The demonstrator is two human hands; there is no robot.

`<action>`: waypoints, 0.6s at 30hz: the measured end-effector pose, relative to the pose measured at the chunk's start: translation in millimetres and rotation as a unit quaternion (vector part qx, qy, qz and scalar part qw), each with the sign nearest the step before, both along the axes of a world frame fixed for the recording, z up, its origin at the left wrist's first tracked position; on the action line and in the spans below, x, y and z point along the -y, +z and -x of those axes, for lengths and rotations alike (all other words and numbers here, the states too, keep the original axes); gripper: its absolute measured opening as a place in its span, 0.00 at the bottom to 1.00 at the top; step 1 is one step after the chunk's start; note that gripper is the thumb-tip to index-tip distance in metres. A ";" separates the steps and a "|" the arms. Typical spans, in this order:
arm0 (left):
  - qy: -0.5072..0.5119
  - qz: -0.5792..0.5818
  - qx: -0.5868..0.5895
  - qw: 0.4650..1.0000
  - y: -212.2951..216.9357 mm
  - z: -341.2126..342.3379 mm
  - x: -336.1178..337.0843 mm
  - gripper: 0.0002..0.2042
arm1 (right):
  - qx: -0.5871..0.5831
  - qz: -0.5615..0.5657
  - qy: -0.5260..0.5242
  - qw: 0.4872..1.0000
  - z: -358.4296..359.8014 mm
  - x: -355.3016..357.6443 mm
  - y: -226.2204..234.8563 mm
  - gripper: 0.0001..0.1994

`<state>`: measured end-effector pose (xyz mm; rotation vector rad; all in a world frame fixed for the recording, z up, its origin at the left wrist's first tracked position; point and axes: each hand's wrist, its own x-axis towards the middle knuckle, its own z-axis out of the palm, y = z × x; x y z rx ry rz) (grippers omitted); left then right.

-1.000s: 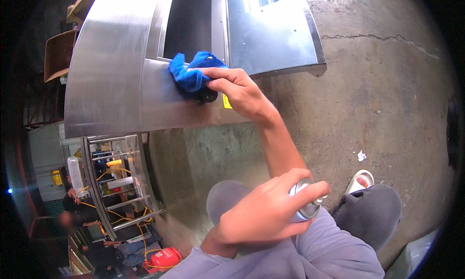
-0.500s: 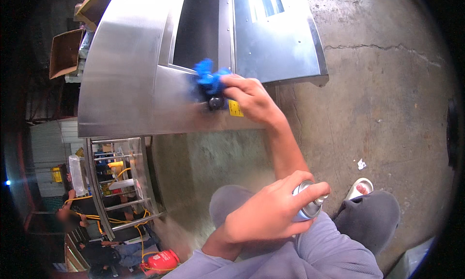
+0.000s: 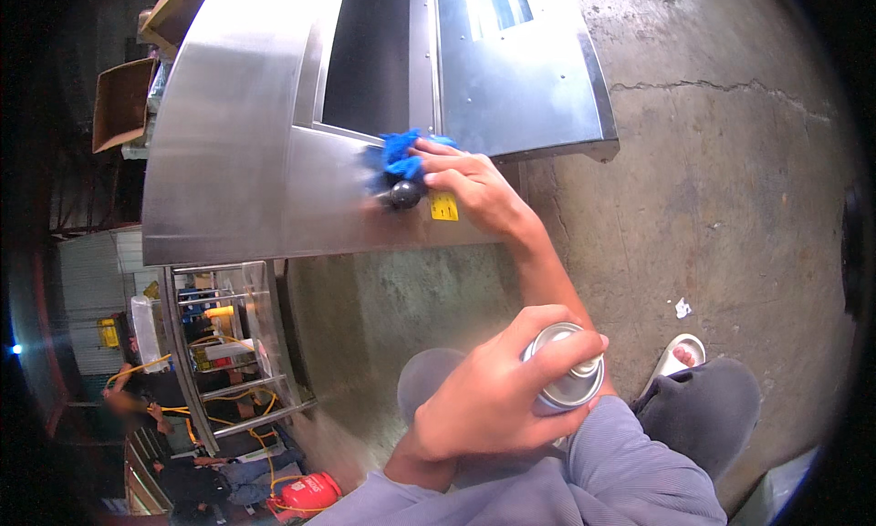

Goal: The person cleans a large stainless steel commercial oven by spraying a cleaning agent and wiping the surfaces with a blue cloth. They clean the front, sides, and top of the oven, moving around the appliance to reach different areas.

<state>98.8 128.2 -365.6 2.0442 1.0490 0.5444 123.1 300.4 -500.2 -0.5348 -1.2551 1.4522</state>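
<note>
Wiping step: your right hand (image 3: 479, 190) fingers press blue cloth (image 3: 400, 152) on steel panel (image 3: 237, 161), twelve o'clock. Left hand (image 3: 488, 403) grips spray can (image 3: 564, 373); next rub needs steady push.

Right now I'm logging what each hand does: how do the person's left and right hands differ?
The left hand is close to the body, wrapped around a silver spray can; the right hand reaches out, arm extended. The left grips upright metal; the right presses a crumpled blue cloth against the brushed steel panel beside a black knob. Both are bare.
</note>
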 end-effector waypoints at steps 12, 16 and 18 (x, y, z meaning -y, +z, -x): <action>-0.005 0.007 -0.015 1.000 -0.2 -1.8 -0.6 0.28 | -0.062 0.137 -0.083 0.985 11.6 1.1 -43.2 0.12; 0.005 0.030 -0.036 0.999 1.6 -2.2 2.8 0.27 | -0.351 0.281 -0.129 0.884 14.0 6.7 -58.6 0.16; 0.004 0.030 -0.029 0.999 1.6 -3.0 2.8 0.27 | -0.489 0.262 -0.055 0.830 9.1 12.6 -62.2 0.19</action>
